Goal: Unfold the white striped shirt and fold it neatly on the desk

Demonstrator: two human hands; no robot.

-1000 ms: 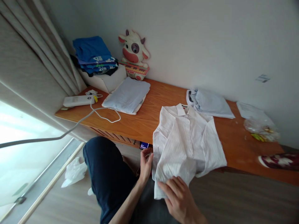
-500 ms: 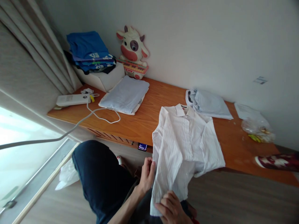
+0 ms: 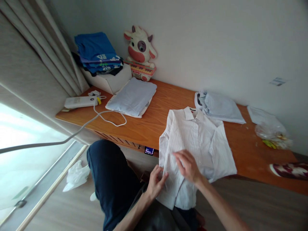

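A white long-sleeved shirt with fine stripes (image 3: 204, 141) lies front up, its collar towards the wall and its lower part hanging over the table's front edge. My left hand (image 3: 155, 183) is at the shirt's left side, fingers curled and thumb over the fabric, pinching its edge. Above the shirt's front is my right hand (image 3: 190, 166), fingers bent with a gap between thumb and forefinger; no cloth shows in it. Palm and fingers hide part of the sleeve.
The wooden table (image 3: 144, 131) carries a folded pale-blue garment (image 3: 133, 96), another folded bundle (image 3: 221, 107), a white power bank (image 3: 80, 102) with its cable, and a plastic bag (image 3: 274, 136). Blue clothes (image 3: 96, 48) are stacked on a white box beside a cow toy (image 3: 141, 48).
My right hand has left the sleeve's cuff end and moved up over the shirt's front. The shirt's lower left end now sits higher. My left hand has shifted slightly right.
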